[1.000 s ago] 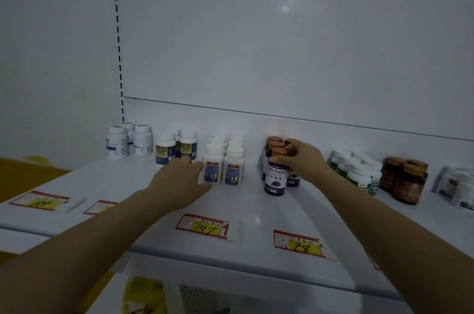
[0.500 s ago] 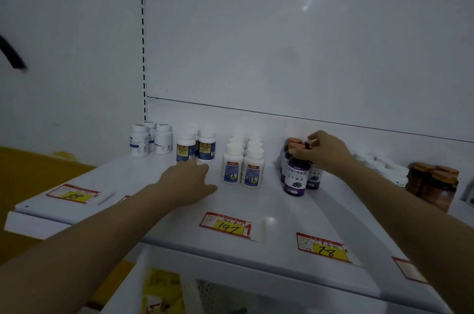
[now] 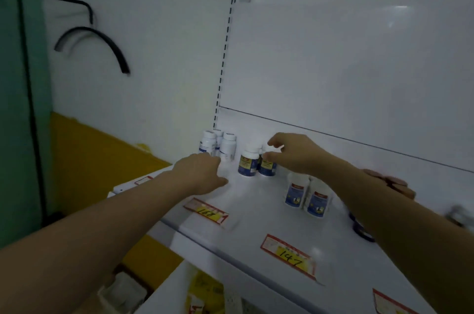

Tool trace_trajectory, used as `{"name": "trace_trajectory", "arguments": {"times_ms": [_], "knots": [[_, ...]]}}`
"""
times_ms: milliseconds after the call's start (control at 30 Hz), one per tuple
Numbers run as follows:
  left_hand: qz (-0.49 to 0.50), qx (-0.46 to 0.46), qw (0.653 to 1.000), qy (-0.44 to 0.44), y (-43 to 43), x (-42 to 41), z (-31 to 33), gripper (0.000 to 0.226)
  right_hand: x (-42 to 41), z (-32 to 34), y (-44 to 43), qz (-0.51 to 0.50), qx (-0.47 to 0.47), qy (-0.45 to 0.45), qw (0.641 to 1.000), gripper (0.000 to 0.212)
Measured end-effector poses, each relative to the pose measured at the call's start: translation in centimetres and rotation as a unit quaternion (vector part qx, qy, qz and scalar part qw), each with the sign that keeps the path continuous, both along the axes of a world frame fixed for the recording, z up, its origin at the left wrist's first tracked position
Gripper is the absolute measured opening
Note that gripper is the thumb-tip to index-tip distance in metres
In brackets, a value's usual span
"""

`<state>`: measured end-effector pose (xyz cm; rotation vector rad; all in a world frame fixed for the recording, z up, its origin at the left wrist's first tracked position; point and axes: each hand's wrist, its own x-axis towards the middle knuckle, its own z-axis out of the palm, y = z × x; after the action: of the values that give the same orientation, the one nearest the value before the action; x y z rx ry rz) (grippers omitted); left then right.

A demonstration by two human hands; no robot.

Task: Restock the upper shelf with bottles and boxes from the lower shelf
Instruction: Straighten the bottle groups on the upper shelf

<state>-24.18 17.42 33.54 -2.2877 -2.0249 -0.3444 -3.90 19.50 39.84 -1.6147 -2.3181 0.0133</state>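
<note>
The white upper shelf (image 3: 259, 213) carries rows of small bottles. My right hand (image 3: 292, 152) reaches over two white-capped bottles with blue and yellow labels (image 3: 247, 161), its thumb and fingers curled at the top of the right one (image 3: 268, 168). My left hand (image 3: 202, 172) rests on the shelf with relaxed fingers and holds nothing. Its fingertips are just in front of three white bottles (image 3: 228, 145) at the shelf's back left corner. Two white bottles with blue labels (image 3: 306, 195) stand under my right forearm.
Brown-capped dark bottles (image 3: 396, 182) show behind my right forearm. Red-and-yellow price tags marked 168 (image 3: 206, 211) and 147 (image 3: 289, 255) lie near the shelf's front edge. Yellow packaging (image 3: 205, 288) shows on the level below. A slotted upright (image 3: 225, 51) rises at the back left.
The view swung left. My right hand left the dark purple-labelled bottles and moved left to the blue-and-yellow ones. My left hand slid left toward the white bottles in the corner.
</note>
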Motion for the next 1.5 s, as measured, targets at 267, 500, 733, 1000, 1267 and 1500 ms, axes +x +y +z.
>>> {"name": "trace_trajectory", "arguments": {"times_ms": [267,500,733,1000,1267,1500], "knots": [[0.038,-0.016,0.999,-0.004,3.3,-9.9,-0.4,0.057,-9.1,-2.7,4.4,-0.009,-0.044,0.047,0.998,0.056],[-0.052,-0.022,0.997,-0.048,9.7,-15.7,-1.8,0.056,-15.1,-4.9,7.9,-0.117,-0.044,0.079,0.989,0.046],[-0.146,-0.099,0.96,-0.216,16.8,-14.8,-4.0,0.081,-16.7,-7.4,10.6,-0.247,-0.086,0.123,0.957,0.04],[-0.258,-0.13,0.902,-0.32,21.5,-11.5,-5.2,0.085,-17.2,-8.8,14.2,-0.3,-0.079,0.116,0.944,0.031],[-0.293,-0.127,0.876,-0.361,22.5,-11.0,-5.8,0.065,-17.1,-9.8,15.5,-0.304,-0.063,0.144,0.94,0.033],[-0.256,-0.127,0.902,-0.324,21.9,-11.2,-5.1,0.079,-18.5,-7.8,13.8,-0.307,-0.041,0.098,0.946,0.028]]}}
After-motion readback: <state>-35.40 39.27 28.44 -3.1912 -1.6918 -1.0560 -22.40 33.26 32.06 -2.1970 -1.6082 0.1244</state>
